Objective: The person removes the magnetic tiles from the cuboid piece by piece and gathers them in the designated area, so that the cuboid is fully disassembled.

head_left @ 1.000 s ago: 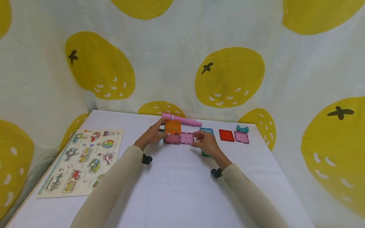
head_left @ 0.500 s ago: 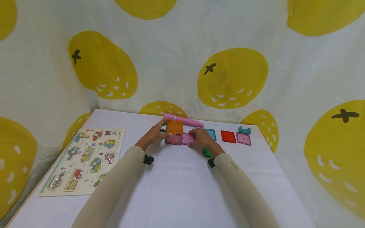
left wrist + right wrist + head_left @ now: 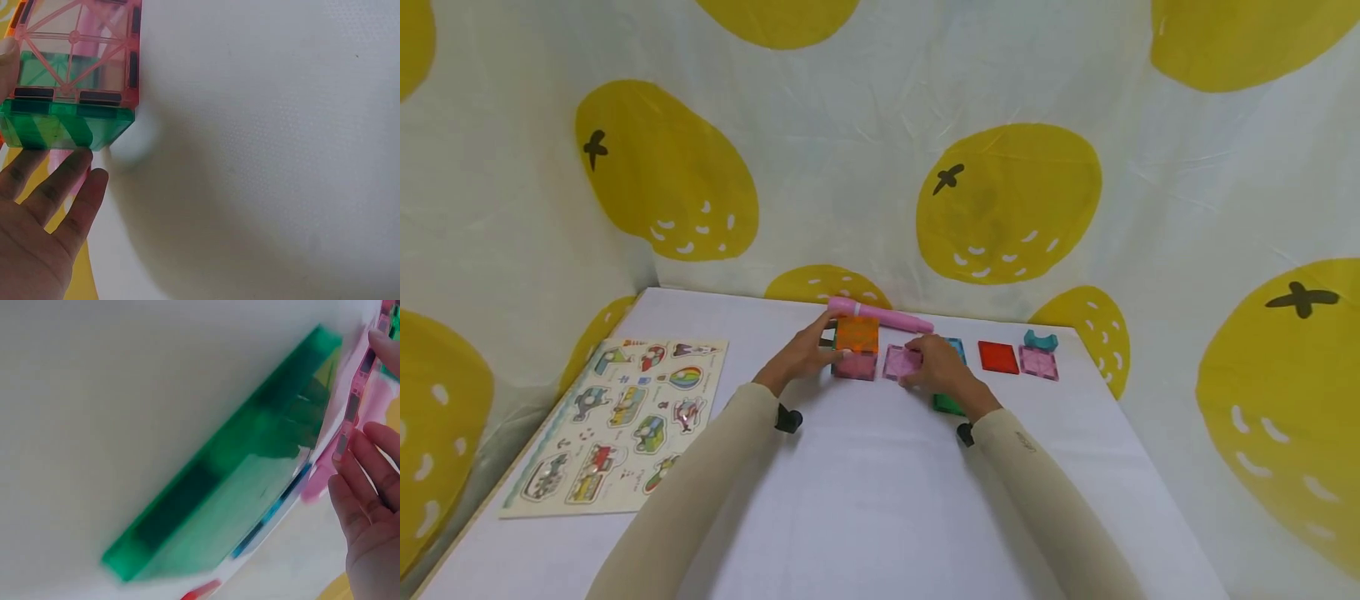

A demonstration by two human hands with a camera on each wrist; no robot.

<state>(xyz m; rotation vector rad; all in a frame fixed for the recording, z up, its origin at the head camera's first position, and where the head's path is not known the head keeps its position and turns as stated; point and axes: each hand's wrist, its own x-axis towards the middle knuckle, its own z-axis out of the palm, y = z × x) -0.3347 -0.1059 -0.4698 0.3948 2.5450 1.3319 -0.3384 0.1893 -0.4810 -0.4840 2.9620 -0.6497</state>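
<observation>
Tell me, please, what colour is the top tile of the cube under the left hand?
Orange: the top tile, best in the head view.

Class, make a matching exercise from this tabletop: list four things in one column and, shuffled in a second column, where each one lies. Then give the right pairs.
Things:
1. pink pen
2. puzzle board
3. red tile
4. orange tile

Places:
A. top of the cube by the left hand
B. table's left side
C. far edge, behind the cube
D. flat, right of the right hand

Pairs: 1-C, 2-B, 3-D, 4-A
</observation>
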